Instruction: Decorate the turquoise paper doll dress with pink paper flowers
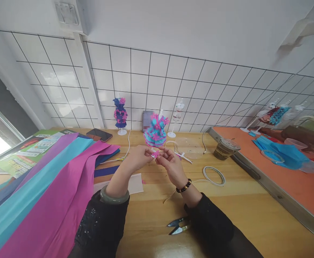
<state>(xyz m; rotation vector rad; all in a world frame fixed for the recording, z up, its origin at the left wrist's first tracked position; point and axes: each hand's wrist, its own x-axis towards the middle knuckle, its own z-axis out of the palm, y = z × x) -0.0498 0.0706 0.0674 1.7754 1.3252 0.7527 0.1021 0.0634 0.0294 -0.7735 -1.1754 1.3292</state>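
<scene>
Both hands meet at the middle of the wooden table, around a small pink paper flower [156, 154]. My left hand [138, 158] pinches its left side, and my right hand [170, 163] pinches its right side with thumb and fingers. Just beyond the fingertips stands a small mannequin in a ruffled blue and pink paper dress [155, 132]; its base is hidden behind the hands. Thread snips [178, 226] lie near my right sleeve. A roll of white tape [213, 176] lies right of my right hand.
Coloured paper sheets [62, 186] cover the left side, near a phone [99, 135]. At the back stand a mannequin in a blue and pink dress [120, 114] and a pale mannequin [177, 114]. A cup [226, 148] stands right, beside an orange surface [275, 179].
</scene>
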